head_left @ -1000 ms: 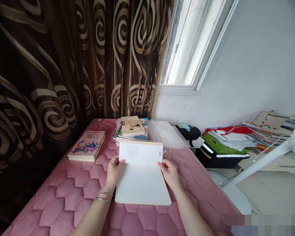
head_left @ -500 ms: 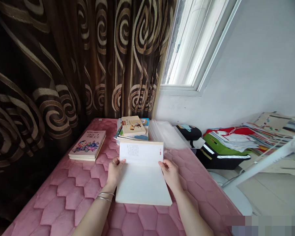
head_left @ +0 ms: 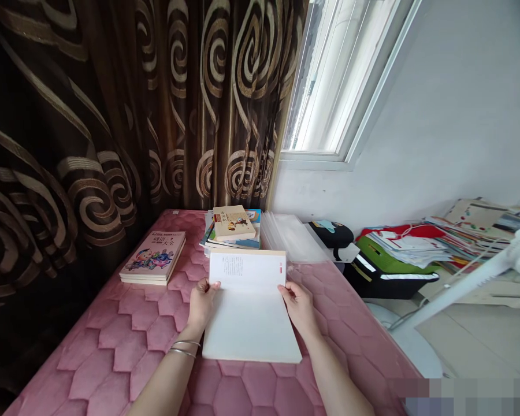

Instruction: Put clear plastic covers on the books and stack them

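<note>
An open book (head_left: 250, 323) lies in front of me on the pink quilted surface, its near page blank. Its far leaf, with small print and a red mark, is tilted up. My left hand (head_left: 203, 301) pinches the left edge of that leaf between thumb and fingers; two thin silver bangles circle the wrist. On the opposite edge, my right hand (head_left: 298, 301) has a like pinch. Whether a clear film is also between the fingers cannot be made out. Just beyond the book is a stack of books (head_left: 234, 224), topped by a small cream one.
A pair of pink-covered books (head_left: 155, 257) lies at left on the pink quilted mattress (head_left: 125, 352). Clear plastic sheets (head_left: 297, 237) lie at the far right edge. A dark patterned curtain (head_left: 177, 104) hangs behind. On the right are a green-and-black box (head_left: 385, 266) and a white fan stand (head_left: 455, 277).
</note>
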`<act>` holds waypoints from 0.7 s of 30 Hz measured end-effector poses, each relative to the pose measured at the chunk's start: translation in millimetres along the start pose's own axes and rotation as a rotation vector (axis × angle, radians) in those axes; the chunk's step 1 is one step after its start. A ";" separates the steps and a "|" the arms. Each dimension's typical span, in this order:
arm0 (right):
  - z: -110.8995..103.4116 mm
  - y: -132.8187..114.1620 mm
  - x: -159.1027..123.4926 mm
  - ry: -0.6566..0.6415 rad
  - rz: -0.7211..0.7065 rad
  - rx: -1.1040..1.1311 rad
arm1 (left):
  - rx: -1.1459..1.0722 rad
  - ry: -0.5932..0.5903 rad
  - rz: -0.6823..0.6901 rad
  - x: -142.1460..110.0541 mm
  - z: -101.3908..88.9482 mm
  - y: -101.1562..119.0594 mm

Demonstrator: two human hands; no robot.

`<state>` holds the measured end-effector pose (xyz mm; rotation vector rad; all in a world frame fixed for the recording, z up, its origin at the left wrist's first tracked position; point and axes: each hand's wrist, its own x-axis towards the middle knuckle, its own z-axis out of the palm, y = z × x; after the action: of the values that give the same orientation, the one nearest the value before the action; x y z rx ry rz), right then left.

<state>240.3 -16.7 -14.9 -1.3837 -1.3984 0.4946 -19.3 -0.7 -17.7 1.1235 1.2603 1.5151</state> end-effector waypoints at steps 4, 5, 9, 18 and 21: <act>-1.7 0.7 -0.9 -0.058 0.047 0.094 | 0.023 -0.005 0.007 0.1 -0.8 0.8; -1.5 1.0 -1.2 -0.068 0.060 0.112 | 0.029 -0.004 0.009 0.1 -1.0 0.7; 1.8 4.1 -1.4 -0.041 0.082 0.121 | 0.056 -0.005 0.011 0.2 -1.4 -0.8; 2.2 4.5 1.6 -0.057 0.059 0.106 | 0.147 -0.025 0.022 1.0 -2.0 -4.1; 4.1 0.0 1.1 -0.105 0.077 0.280 | 0.199 -0.025 0.037 1.4 -3.1 -4.8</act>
<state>237.1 -14.2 -16.0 -1.2007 -1.3060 0.7918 -22.3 0.6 -22.6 1.2963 1.4036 1.4214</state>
